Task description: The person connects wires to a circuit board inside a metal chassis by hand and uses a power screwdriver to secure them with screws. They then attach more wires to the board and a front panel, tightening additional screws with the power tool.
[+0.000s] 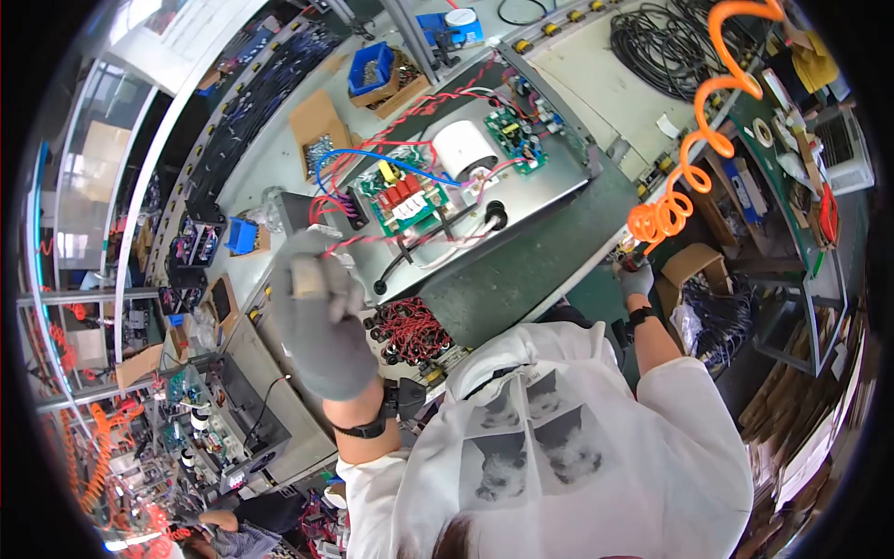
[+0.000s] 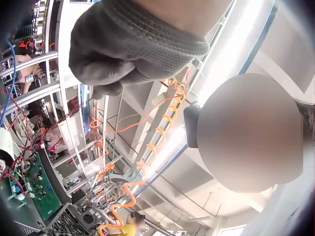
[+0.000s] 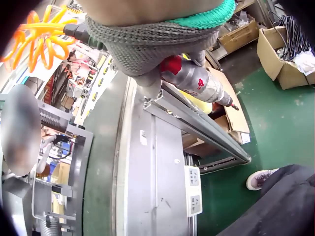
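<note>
My left hand (image 1: 321, 321), in a grey glove, is raised over the near left corner of an open metal chassis (image 1: 549, 191). Its fingers are curled and pinch a red-and-black twisted wire (image 2: 69, 114) that runs off toward the chassis. Inside the chassis are a green circuit board (image 1: 402, 197) with red parts, a white cylinder (image 1: 463, 149) and a second green board (image 1: 515, 130). Low at the bench's right edge, my gloved right hand (image 3: 140, 56) grips a power screwdriver (image 3: 197, 83), its bit pointing away from the bench over the floor.
An orange coiled hose (image 1: 694, 154) hangs at the right. A bundle of red-and-black wires (image 1: 410, 331) lies by the chassis's near side. Beyond it stand a cardboard box of screws (image 1: 317, 126) and a blue bin (image 1: 371, 67). A carton of black cables (image 3: 275, 64) sits on the floor.
</note>
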